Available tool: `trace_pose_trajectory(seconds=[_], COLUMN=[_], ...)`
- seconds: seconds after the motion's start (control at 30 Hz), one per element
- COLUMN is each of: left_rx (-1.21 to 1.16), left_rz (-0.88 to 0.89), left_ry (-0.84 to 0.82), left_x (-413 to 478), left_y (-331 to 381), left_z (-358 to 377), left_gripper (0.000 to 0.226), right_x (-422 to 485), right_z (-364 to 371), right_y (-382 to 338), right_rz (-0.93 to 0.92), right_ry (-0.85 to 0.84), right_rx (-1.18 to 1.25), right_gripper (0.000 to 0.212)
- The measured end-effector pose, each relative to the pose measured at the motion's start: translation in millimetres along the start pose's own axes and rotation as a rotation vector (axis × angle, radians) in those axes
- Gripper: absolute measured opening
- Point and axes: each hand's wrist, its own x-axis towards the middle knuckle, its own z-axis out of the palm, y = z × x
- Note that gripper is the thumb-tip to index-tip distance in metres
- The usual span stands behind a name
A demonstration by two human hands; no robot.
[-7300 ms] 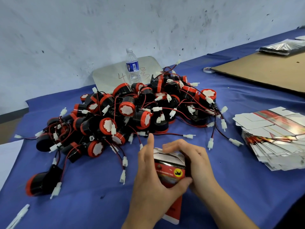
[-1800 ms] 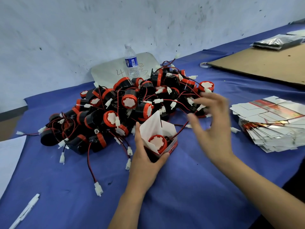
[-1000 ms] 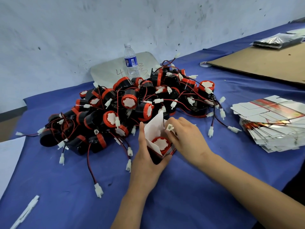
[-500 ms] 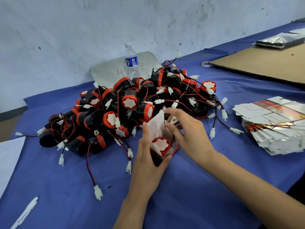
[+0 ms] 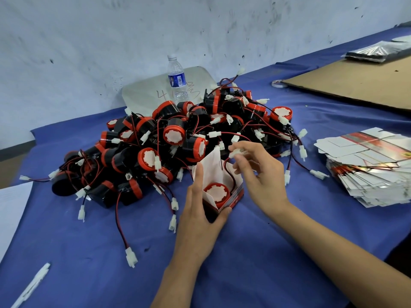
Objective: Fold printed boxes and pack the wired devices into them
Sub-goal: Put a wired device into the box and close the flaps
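Note:
A small printed box (image 5: pixel 233 196) stands open on the blue cloth, its white flap up. Inside it sits a black device with a red cap (image 5: pixel 216 193). My left hand (image 5: pixel 200 216) grips the box from the near left side, thumb at its corner. My right hand (image 5: pixel 260 174) is just above and right of the box and pinches the device's white connector (image 5: pixel 236 153), with the red and black wire running down into the box. A big heap of the same wired devices (image 5: pixel 178 136) lies behind the box.
A stack of flat printed boxes (image 5: pixel 367 170) lies at the right. A water bottle (image 5: pixel 176 78) stands against a grey board by the wall. Brown cardboard (image 5: pixel 355 81) and a tape roll (image 5: pixel 279 83) lie far right. A white pen (image 5: pixel 33 285) lies near left, beside white paper (image 5: pixel 11 207).
My right hand has lifted the white connector and its wire up above the open box. My left hand still holds the box with the device inside.

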Motion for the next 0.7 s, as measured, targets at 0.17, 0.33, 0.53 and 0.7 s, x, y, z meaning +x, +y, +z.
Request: trace_pose_trajectory(seconds=[0.17, 0.33, 0.53, 0.7], left_rx=[-0.007, -0.029, -0.045, -0.051], left_rz=[0.013, -0.018, -0.034, -0.025], left_ry=[-0.006, -0.005, -0.010, -0.022], left_x=[0.3, 0.1, -0.6, -1.0], left_y=[-1.6, -2.7, -3.1, 0.1], left_z=[1.1, 1.8, 1.6, 0.6], left_gripper=[0.103, 0.102, 0.101, 0.100], right_x=[-3.2, -9.5, -8.2, -7.8], right_z=[0.2, -0.4, -3.5, -7.9], right_y=[0.6, 2.4, -4.5, -7.3], right_rz=[-0.007, -0.064, -0.221, -0.198], right_ry=[-0.081, -0.218, -0.326, -0.417], right_rx=[-0.034, -0.250, -0.592, -0.768], right_gripper=[0.019, 0.011, 0.008, 0.021])
